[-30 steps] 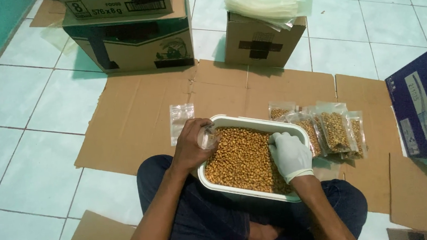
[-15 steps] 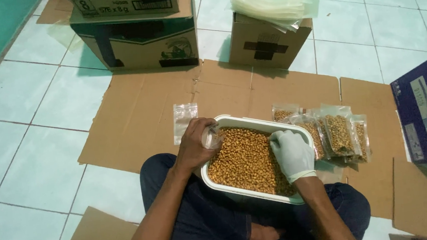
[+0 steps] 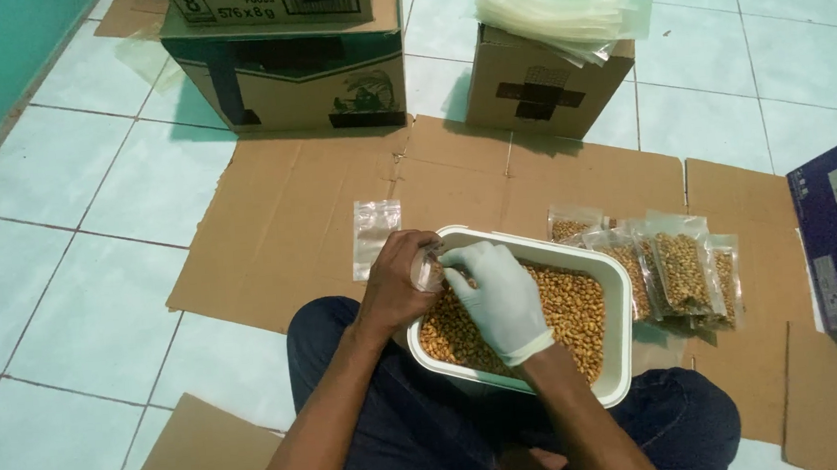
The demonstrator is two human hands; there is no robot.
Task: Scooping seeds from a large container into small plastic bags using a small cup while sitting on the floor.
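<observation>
My bare left hand [image 3: 397, 284] pinches 1 small clear bag [image 3: 428, 269] at the near-left corner of the white tub [image 3: 622, 334]; my gloved right hand [image 3: 497, 298] presses kernels [image 3: 566, 308] toward its mouth, fingers bunched. I judge it best to keep the mouth wide above the tub, so spills fall back. 1 empty bag [image 3: 377, 238] lies just left on the cardboard [image 3: 280, 225]; filled bags [image 3: 671, 271] lie right.

1. Tub [image 3: 618, 349]: smooth, cream plastic, slightly glossy.
2. Right hand [image 3: 498, 298]: thin, matt white rubbery glove.
3. Empty pouch [image 3: 377, 238]: clear, shiny plastic film.
4. Cardboard sheet [image 3: 280, 225]: matt, brown, rough.
5. Floor [image 3: 38, 271]: glossy glazed tiles.
</observation>
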